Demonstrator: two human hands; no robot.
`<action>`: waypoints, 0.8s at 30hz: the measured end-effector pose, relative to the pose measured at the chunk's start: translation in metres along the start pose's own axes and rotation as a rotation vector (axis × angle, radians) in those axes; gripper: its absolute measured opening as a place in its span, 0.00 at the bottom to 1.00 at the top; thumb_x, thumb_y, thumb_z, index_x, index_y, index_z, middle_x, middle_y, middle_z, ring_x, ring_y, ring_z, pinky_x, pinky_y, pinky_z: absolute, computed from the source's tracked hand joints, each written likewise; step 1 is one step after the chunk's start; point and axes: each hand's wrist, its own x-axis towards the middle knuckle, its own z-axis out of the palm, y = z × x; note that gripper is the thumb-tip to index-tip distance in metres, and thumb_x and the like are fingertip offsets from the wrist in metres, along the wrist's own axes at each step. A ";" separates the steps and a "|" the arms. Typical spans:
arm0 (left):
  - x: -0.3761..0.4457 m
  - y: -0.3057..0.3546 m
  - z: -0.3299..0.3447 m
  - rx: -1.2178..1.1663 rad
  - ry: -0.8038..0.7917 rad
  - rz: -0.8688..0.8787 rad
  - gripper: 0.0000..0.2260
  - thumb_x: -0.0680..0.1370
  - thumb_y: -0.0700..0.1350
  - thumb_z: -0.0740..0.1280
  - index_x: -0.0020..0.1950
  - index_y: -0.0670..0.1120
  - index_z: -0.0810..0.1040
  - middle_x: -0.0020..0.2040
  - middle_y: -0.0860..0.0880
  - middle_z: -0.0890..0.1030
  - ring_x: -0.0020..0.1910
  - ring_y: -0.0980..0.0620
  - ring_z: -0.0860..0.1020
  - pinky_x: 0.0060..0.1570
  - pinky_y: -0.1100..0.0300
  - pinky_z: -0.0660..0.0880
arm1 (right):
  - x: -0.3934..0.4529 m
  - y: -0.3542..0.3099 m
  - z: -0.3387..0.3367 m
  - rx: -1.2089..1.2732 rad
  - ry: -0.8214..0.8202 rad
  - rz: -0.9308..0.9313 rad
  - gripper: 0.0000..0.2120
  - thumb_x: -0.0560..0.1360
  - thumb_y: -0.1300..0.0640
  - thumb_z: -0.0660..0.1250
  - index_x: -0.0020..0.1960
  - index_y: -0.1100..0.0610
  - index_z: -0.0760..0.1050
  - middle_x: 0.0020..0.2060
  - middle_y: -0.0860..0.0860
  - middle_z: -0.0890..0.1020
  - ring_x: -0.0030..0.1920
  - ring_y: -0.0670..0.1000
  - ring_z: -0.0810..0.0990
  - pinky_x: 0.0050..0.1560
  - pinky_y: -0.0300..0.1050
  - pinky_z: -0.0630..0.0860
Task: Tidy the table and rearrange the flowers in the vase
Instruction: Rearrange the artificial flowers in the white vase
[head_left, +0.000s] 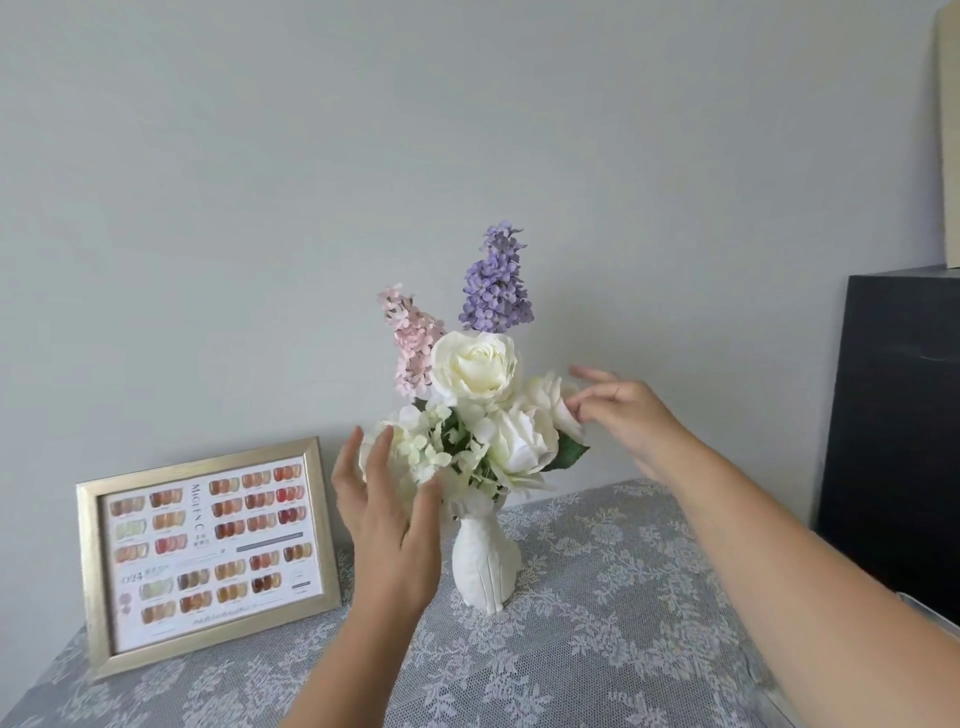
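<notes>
Risk first: the gilt-framed nail colour chart (208, 551) leans upright at the left; a knock from my forearm would likely tip it. My left hand (387, 512) is spread wide, fingers against the pale hydrangea cluster (423, 441), holding nothing. The white textured vase (485, 561) is narrow-necked, top-heavy, standing mid-table on the lace tablecloth (623, 597); uneven pushing could topple it. My right hand (621, 408), fingers loosely parted, touches the rightmost cream rose (553, 400). Petals look like soft fabric.

1 vase (485, 564), 1 frame (208, 553), 2 hands (387, 525)
</notes>
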 end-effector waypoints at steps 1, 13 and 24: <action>-0.002 -0.002 0.000 -0.005 -0.004 0.001 0.25 0.76 0.53 0.59 0.74 0.56 0.63 0.73 0.61 0.53 0.73 0.60 0.55 0.68 0.56 0.56 | 0.002 0.003 -0.002 0.026 -0.065 -0.009 0.17 0.71 0.70 0.65 0.35 0.51 0.84 0.61 0.45 0.76 0.57 0.42 0.76 0.59 0.42 0.71; 0.021 0.004 -0.006 0.022 -0.145 0.098 0.27 0.78 0.58 0.59 0.77 0.61 0.57 0.66 0.63 0.61 0.63 0.74 0.64 0.52 0.81 0.64 | 0.008 0.008 0.031 0.105 0.130 -0.145 0.13 0.75 0.60 0.70 0.44 0.41 0.83 0.45 0.41 0.86 0.45 0.49 0.83 0.43 0.44 0.81; 0.041 -0.018 -0.018 -0.039 -0.256 0.055 0.28 0.78 0.55 0.51 0.78 0.62 0.51 0.76 0.69 0.54 0.73 0.74 0.49 0.69 0.69 0.49 | 0.003 0.018 0.033 0.172 0.239 -0.113 0.09 0.75 0.51 0.67 0.50 0.40 0.83 0.48 0.45 0.86 0.49 0.49 0.84 0.51 0.51 0.80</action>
